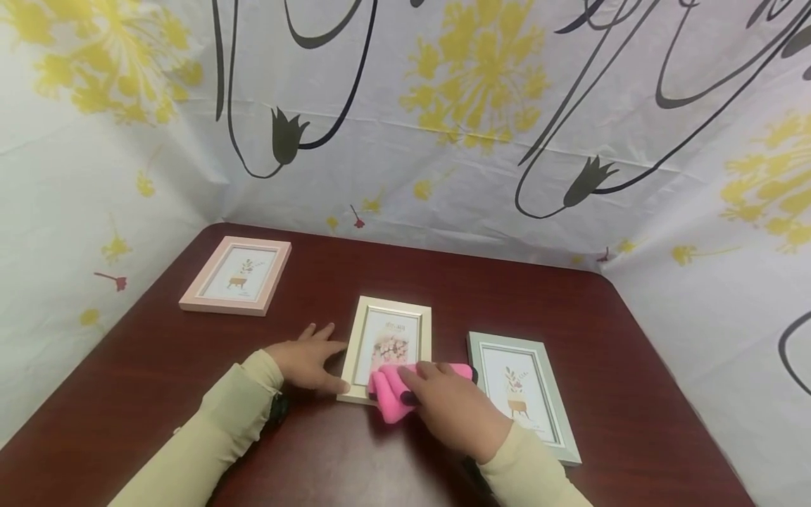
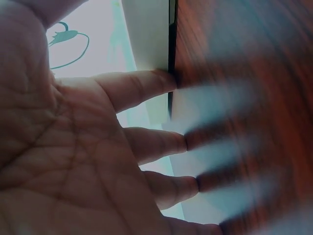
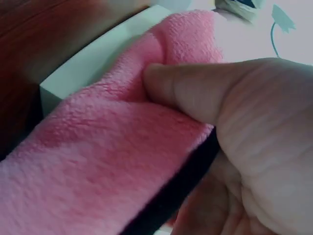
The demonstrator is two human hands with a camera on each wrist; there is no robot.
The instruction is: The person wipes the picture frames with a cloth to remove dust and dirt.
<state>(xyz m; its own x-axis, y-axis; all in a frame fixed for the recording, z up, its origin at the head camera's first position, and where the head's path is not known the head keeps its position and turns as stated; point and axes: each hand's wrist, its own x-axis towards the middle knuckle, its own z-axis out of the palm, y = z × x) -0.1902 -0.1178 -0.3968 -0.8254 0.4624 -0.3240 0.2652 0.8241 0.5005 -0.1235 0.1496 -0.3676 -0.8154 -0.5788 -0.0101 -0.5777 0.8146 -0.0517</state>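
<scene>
A cream picture frame (image 1: 355,338) with a pink flower print lies flat on the table, in the middle of the head view. At its left edge my left hand (image 1: 310,361) rests with spread fingers, thumb and forefinger touching the frame. In the left wrist view the fingers (image 2: 142,88) are straight, their tips on the table. My right hand (image 1: 453,405) grips a folded pink cloth (image 1: 388,394) with a dark edge, which lies over the frame's lower right part. In the right wrist view the thumb presses into the fuzzy cloth (image 3: 112,127), beside a frame corner.
A pale green picture frame (image 1: 557,394) lies just right of the right hand. Farther off at the back left is a pink picture frame (image 1: 272,278). The dark red-brown table (image 1: 507,296) meets a white patterned curtain (image 1: 393,84) at the back and sides.
</scene>
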